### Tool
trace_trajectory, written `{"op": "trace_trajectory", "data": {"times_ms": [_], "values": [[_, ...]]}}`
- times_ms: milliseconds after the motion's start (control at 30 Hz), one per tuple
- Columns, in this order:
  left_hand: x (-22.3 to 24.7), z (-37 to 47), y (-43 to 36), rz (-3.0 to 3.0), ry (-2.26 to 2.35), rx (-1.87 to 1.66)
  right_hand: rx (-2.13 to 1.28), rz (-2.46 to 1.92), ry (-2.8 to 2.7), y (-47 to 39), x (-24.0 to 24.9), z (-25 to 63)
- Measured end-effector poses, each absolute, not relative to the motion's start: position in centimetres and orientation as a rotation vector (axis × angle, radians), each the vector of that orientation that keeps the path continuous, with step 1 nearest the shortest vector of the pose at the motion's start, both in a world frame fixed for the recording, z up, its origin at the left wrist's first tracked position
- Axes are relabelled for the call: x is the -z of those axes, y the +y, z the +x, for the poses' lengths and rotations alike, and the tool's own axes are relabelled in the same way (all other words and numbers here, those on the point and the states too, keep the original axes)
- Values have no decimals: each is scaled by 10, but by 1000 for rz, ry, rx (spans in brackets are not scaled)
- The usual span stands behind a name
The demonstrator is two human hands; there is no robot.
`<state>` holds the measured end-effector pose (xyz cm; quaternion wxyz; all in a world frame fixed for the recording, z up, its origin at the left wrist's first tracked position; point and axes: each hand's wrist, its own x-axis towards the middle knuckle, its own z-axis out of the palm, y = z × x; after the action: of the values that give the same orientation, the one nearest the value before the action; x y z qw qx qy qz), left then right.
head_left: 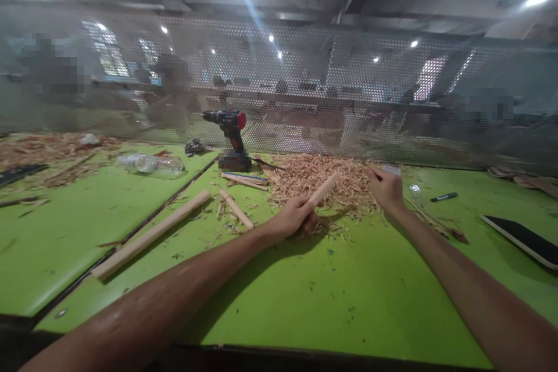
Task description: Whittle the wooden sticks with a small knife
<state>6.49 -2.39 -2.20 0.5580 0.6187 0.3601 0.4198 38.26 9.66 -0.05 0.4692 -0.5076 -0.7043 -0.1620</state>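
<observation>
A pale wooden stick (325,188) is gripped in my left hand (294,215), its far end pointing up and to the right over a heap of wood shavings (305,177). To the right of the stick, apart from it, my right hand (387,187) is closed with fingers pinched together. What it holds, if anything, I cannot make out; a small whitish piece (391,170) shows just behind it. Left of my left hand lie a short wooden stick (236,209) and a longer, thicker wooden rod (152,235).
A cordless drill (231,136) stands upright behind several thin sticks (244,180). A plastic bottle (150,165) lies at the left. At the right are a black marker (443,197) and a black flat notebook-like object (523,239). A perforated screen (279,87) closes off the green table's (322,302) back.
</observation>
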Motion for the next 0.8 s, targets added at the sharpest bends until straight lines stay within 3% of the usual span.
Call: {"op": "trace_trajectory", "data": {"times_ms": [433, 800], "values": [[18, 65, -19, 1400, 948, -1122, 175, -797, -2277, 26, 13, 279], [14, 62, -23, 1469, 921, -1139, 247, -850, -2281, 30, 5, 285]]}}
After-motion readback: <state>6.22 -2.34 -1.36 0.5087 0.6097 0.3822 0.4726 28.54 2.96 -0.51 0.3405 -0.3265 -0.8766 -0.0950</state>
